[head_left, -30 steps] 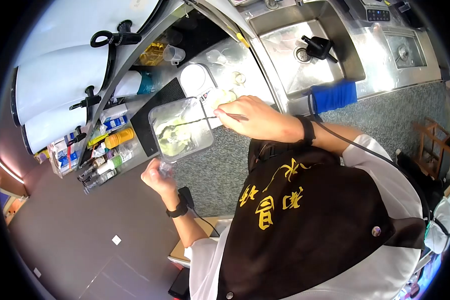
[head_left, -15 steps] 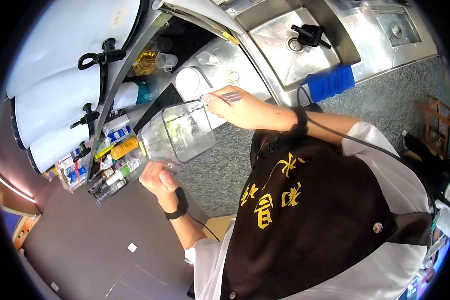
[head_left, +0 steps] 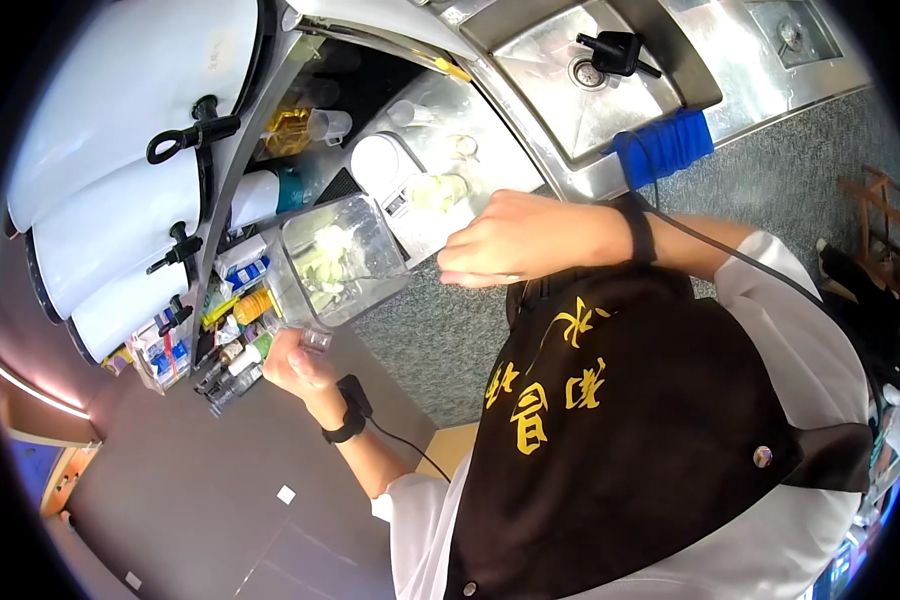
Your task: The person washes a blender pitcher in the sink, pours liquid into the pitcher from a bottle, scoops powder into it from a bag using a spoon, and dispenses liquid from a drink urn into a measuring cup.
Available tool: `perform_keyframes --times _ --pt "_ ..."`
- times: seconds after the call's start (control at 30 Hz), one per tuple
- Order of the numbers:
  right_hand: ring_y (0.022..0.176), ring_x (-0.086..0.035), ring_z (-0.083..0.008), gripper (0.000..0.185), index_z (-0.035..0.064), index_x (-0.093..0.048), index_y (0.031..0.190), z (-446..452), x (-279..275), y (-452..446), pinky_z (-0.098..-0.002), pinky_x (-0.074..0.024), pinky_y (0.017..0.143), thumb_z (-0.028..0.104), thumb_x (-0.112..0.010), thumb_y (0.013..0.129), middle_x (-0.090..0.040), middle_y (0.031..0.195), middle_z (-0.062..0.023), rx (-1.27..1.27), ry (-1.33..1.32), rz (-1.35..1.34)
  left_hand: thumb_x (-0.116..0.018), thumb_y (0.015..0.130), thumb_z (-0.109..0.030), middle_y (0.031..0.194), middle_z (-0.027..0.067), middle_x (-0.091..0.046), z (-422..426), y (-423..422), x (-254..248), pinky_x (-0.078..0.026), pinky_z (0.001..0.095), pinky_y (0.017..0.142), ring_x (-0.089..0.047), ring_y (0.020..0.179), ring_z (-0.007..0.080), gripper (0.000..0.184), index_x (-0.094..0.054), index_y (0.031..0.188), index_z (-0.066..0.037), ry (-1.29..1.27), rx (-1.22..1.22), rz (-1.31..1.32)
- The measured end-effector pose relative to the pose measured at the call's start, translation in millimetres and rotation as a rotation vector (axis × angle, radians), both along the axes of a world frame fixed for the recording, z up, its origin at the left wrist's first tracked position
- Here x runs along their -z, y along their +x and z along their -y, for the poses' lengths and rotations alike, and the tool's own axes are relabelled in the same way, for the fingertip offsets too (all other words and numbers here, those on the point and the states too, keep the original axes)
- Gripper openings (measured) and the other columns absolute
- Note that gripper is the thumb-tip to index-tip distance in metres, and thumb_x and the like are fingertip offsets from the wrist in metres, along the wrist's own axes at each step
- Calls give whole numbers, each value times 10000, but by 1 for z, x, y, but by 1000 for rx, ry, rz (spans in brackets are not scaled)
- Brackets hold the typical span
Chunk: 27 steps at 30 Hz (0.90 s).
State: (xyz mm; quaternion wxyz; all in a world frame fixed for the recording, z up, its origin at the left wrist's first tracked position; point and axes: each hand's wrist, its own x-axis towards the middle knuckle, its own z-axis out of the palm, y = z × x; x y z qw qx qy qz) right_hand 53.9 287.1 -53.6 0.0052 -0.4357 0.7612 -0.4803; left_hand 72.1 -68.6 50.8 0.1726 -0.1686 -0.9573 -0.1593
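The left hand (head_left: 300, 366) is clamped on the clear container (head_left: 378, 238), near the white scale (head_left: 382, 162); apart from it, the right hand (head_left: 515, 240) grips a thin utensil (head_left: 375, 277) (mostly hidden).

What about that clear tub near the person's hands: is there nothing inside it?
No, pale green pieces lie inside the clear tub.
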Motion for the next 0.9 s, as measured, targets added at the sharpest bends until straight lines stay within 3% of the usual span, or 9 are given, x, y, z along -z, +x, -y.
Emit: perform_keyframes --times 0.13,0.2,0.33,0.47,0.73,0.9 --pt "708 -670 -324 310 70 -596 865 28 19 -2 -435 -510 609 325 -628 1038 -654 782 -92 -19 -112 -19 -340 1048 -520 540 136 -478 -4 -1 -2 -340 393 485 -504 490 292 712 -566 640 18 29 -35 51" --pt "708 -673 -326 315 67 -594 848 37 28 -3 -429 -507 604 314 -624 1040 -639 742 -98 69 -139 -20 -349 1056 -477 532 135 -505 -5 -4 -3 -368 403 481 -531 482 307 682 -596 659 20 -73 4 34" --pt "701 -672 -332 321 63 -594 831 45 38 0 -428 -503 598 301 -616 1044 -637 712 -105 208 -67 -78 -368 1058 -421 539 129 -550 -12 -6 -5 -413 423 487 -580 489 324 629 -603 663 8 -89 -82 85" --pt "671 -661 -339 340 62 -601 821 30 39 3 -440 -492 585 315 -594 1048 -653 707 -108 257 -38 42 -399 1056 -391 563 132 -599 -24 -6 -2 -468 431 514 -632 516 342 576 -624 675 -22 -194 -118 122" --pt "690 -674 -342 321 59 -649 863 1 48 8 -456 -493 595 313 -582 1047 -689 744 -106 264 -6 147 -476 1037 -332 555 146 -621 -26 -7 32 -491 433 540 -664 532 345 521 -681 666 -28 -181 -225 259" --pt "699 -669 -357 313 69 -667 876 -11 54 8 -456 -509 629 312 -576 1051 -695 755 -111 277 -11 205 -528 1003 -329 599 209 -633 -18 -2 58 -511 476 577 -667 583 420 454 -742 734 -32 -187 -309 316"
